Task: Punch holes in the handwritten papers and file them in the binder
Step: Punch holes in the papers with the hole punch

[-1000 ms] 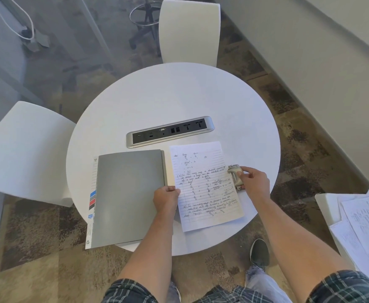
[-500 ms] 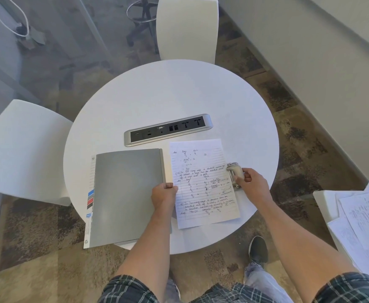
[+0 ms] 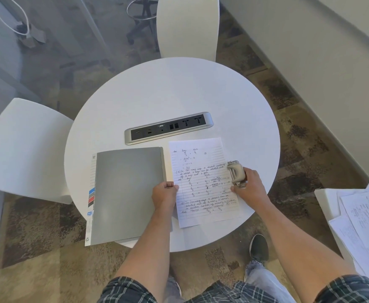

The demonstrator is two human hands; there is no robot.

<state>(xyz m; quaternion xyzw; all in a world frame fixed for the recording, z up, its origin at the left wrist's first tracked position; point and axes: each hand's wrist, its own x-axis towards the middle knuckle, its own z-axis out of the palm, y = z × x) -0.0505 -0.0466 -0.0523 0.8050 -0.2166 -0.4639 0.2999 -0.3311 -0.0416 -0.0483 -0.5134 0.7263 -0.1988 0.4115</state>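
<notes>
Hole punch [image 3: 236, 174] now nearer the handwritten paper [image 3: 203, 182] edge (hands: right hand [image 3: 248, 186] gripping it, left hand [image 3: 165, 194] pinning paper).

you're looking down on a round white table [image 3: 179, 88] with a power strip [image 3: 168, 127] set into its middle. a closed grey binder [image 3: 127, 193] lies at the near left, its lower edge hanging past the rim. just right of it sits a lined handwritten sheet [image 3: 203, 182]. your left hand [image 3: 165, 195] pinches the sheet's left edge, beside the binder. your right hand [image 3: 248, 186] grips a beige hole punch [image 3: 236, 174] at the sheet's right edge; whether the paper is actually inside the slot is hard to tell. more written papers [image 3: 367, 219] are piled on a surface at far right.
</notes>
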